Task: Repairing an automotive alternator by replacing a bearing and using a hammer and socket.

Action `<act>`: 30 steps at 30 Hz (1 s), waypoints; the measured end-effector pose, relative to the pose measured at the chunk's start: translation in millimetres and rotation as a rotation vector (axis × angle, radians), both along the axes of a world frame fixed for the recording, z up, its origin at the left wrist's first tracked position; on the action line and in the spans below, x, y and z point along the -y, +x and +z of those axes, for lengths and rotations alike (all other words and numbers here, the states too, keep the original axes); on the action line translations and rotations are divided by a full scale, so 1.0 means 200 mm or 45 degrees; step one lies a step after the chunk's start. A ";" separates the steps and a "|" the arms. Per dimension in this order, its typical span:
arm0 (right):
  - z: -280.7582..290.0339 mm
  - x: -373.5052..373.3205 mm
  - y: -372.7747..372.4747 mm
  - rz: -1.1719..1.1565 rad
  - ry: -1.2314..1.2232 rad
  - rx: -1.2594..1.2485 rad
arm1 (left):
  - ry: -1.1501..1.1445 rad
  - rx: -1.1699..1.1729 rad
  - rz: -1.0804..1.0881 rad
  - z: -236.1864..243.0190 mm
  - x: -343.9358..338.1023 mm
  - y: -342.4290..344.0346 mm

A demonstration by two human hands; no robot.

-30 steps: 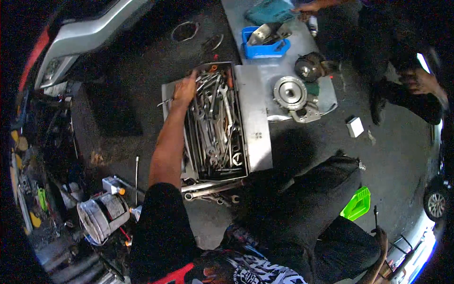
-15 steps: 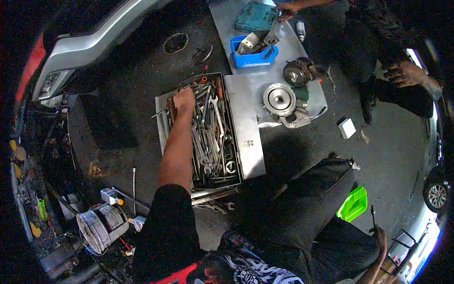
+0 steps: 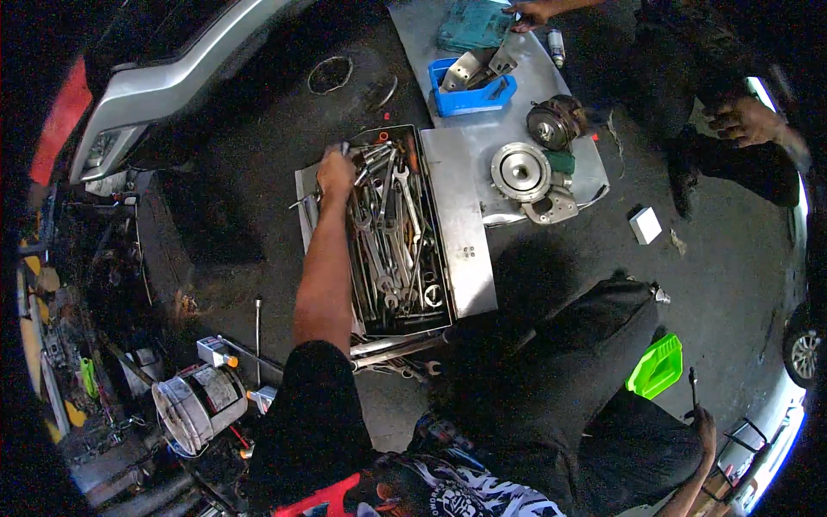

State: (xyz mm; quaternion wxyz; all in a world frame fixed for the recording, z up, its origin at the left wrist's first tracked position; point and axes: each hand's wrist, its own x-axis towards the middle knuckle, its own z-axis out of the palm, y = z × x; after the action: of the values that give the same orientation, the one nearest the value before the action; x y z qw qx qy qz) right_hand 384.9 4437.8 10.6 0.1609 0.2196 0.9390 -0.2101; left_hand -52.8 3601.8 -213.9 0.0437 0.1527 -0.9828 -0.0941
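Note:
My left hand [image 3: 335, 175] is at the far left corner of a long metal toolbox [image 3: 445, 284], its fingers closed. A small grey piece shows at its fingertips, too little visible to name. Inside the box lies a heap of wrenches [image 3: 403, 202], with several sockets and a chrome ring-shaped part [image 3: 433, 296] towards the near end. At the lower right, my right hand [image 3: 704, 433] is wrapped round a slim metal tool [image 3: 693, 386], ratchet-like, pointing away from me. A bright green tray [image 3: 659, 366] lies beside my right leg.
Beyond the toolbox, a metal sheet [image 3: 482, 164] carries a round metal housing [image 3: 520, 172], a dark pulley-like part [image 3: 556, 122] and a blue bin [image 3: 469, 108]. A co-worker's hand [image 3: 527, 15] touches a teal case [image 3: 472, 26]. A white bucket [image 3: 194, 414] stands left; a car bumper [image 3: 164, 90] overhangs far left.
My left hand has drawn back from among the tools to the box's left edge, and a small grey piece now shows at its fingertips. My right hand keeps its hold; the view has shifted slightly.

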 end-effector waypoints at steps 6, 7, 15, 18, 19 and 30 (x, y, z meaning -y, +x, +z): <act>-0.02 0.01 -0.03 -0.247 -0.088 0.149 | 0.808 -0.352 0.128 0.11 0.12 0.01; -0.02 0.01 -0.03 -0.238 -0.076 0.146 | 0.799 -0.445 0.066 0.13 0.12 0.03; -0.05 0.02 -0.05 -0.238 -0.046 0.098 | 1.848 -0.479 0.280 0.29 0.03 0.13; -0.05 0.02 -0.06 -0.241 -0.042 0.091 | 1.948 -0.544 0.282 0.29 0.04 0.14; -0.05 0.02 -0.06 -0.246 -0.038 0.088 | 1.982 -0.577 0.319 0.29 0.04 0.14; -0.03 0.04 -0.04 -0.258 -0.029 0.077 | 0.976 -0.116 0.298 0.24 0.12 0.14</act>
State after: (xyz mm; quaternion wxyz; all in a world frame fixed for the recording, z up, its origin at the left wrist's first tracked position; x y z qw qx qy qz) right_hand 377.0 4430.6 3.8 0.1697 0.3177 0.9043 -0.2290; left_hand -25.4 3578.3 -166.1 0.0376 0.2643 -0.8495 -0.4551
